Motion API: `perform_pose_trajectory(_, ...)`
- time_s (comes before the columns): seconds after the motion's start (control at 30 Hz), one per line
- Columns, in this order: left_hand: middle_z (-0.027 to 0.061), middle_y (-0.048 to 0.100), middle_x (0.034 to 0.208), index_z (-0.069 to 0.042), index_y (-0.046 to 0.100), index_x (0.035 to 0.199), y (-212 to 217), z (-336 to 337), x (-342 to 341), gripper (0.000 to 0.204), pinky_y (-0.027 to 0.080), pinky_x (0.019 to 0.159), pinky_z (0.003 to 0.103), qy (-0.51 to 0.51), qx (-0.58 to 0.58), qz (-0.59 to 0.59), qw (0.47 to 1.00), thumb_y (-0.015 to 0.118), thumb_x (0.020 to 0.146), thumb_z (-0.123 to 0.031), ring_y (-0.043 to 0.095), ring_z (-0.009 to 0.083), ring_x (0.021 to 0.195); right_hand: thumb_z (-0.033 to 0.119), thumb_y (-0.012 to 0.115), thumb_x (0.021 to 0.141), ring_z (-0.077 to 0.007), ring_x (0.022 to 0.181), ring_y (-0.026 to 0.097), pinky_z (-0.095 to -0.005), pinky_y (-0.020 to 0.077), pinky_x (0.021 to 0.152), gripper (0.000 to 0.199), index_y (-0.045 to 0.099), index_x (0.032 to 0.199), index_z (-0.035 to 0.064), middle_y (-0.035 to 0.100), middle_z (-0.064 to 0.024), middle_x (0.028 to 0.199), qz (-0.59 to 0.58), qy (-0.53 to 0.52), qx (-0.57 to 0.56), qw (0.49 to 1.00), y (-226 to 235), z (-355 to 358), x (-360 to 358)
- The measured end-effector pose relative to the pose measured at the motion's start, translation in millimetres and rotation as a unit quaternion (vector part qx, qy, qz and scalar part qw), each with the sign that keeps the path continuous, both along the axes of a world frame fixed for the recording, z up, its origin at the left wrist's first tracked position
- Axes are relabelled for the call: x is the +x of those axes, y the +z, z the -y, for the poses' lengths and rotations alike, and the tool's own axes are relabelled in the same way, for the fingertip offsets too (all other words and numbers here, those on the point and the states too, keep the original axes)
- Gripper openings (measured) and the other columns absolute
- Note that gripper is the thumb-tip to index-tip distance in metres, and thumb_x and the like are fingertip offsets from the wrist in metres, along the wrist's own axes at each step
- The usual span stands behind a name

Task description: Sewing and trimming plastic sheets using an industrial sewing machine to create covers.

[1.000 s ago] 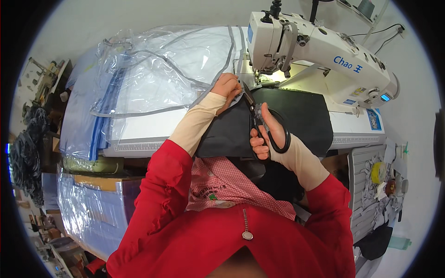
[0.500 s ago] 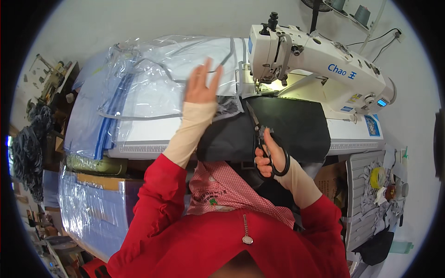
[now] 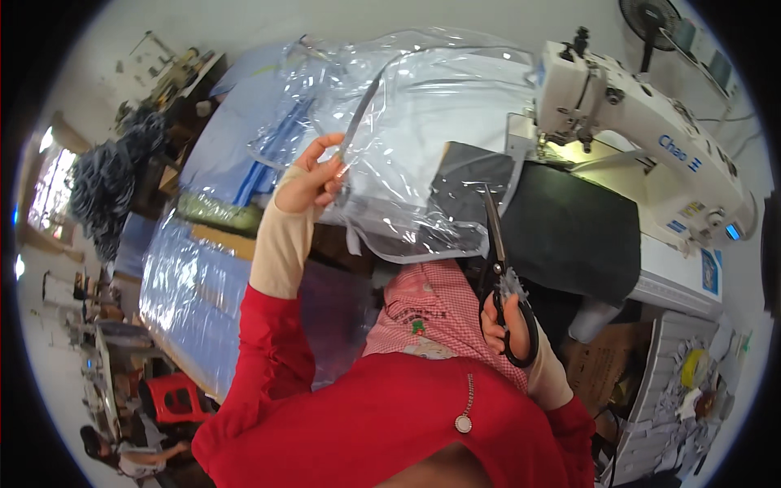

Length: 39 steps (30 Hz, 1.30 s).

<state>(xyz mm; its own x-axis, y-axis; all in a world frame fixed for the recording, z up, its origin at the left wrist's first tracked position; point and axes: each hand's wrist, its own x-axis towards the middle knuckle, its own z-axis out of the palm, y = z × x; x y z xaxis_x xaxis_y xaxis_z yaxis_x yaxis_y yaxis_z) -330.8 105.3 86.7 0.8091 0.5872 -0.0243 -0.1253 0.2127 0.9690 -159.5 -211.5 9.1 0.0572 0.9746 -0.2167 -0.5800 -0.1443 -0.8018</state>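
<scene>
Two grips: at ten o'clock our left hand [image 3: 309, 175] pinches grey-edged clear plastic sheeting [image 3: 386, 183]; at four, our right hand [image 3: 503, 325] clasps black-handled metal scissors [image 3: 497, 260].

The camera sat up on the person's head and looked down over the red top [image 3: 366, 398] to the scissors [image 3: 498, 267] and the table [image 3: 669, 264], quite near. Its very wide, round view bent the straight edges.
</scene>
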Motion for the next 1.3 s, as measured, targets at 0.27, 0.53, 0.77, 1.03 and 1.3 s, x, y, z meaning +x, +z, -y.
perform_pose_trajectory(0.27,0.0118,0.050,0.124,-0.002,0.041,0.129,23.3,66.1,-27.0,0.051,0.032,0.095,0.029,0.033,0.218,-0.020,0.975,0.053,0.080,0.000,0.048,0.0191,0.111,0.060,0.038,0.086,-0.0061,0.045,0.032,-0.0213,0.0312,0.043,0.051,0.038,0.078,0.0092,0.032,0.0025,0.056,-0.054,0.077,0.023,0.995,-5.1,-12.6,-22.3)
perform_pose_trajectory(0.53,0.0117,0.050,0.120,-0.009,0.053,0.120,-1.2,79.1,-23.2,0.055,0.047,0.071,0.022,0.250,0.496,-0.021,0.831,0.062,0.071,0.012,0.054,0.0176,0.099,0.052,0.035,0.090,-0.0081,0.044,0.034,-0.0227,0.0331,0.044,0.045,0.038,0.079,0.0087,0.033,0.0017,0.056,-0.071,0.076,0.000,0.995,-13.5,-17.0,-30.2)
perform_pose_trajectory(0.77,0.0092,0.059,0.096,-0.003,0.063,0.103,-8.5,93.7,-40.9,0.030,0.042,0.068,0.020,0.239,0.454,-0.064,0.856,0.060,0.075,0.008,0.055,0.0122,0.079,0.046,0.038,0.092,-0.0081,0.045,0.034,-0.0225,0.0324,0.044,0.039,0.038,0.078,0.0093,0.033,0.0018,0.057,-0.081,0.069,0.001,0.994,-14.1,-18.5,-30.1)
perform_pose_trajectory(1.03,0.0080,0.061,0.097,0.002,0.059,0.109,10.4,108.8,-28.1,0.031,0.043,0.078,0.022,0.090,0.114,-0.043,0.988,0.054,0.078,0.002,0.057,0.0115,0.086,0.050,0.024,0.093,-0.0079,0.040,0.034,-0.0209,0.0335,0.037,0.042,0.034,0.083,0.0112,0.032,0.0018,0.055,-0.038,0.091,0.054,0.994,-27.5,-26.2,-31.7)
perform_pose_trajectory(1.3,0.0050,0.061,0.075,-0.001,0.056,0.086,-25.0,103.0,9.8,0.010,0.045,0.060,0.021,0.125,0.093,0.003,0.988,0.062,0.081,-0.006,0.056,0.0088,0.066,0.057,0.026,0.089,-0.0087,0.041,0.034,-0.0213,0.0336,0.038,0.048,0.035,0.085,0.0105,0.033,0.0011,0.057,-0.090,0.108,0.093,0.986,-27.1,-19.9,-32.9)
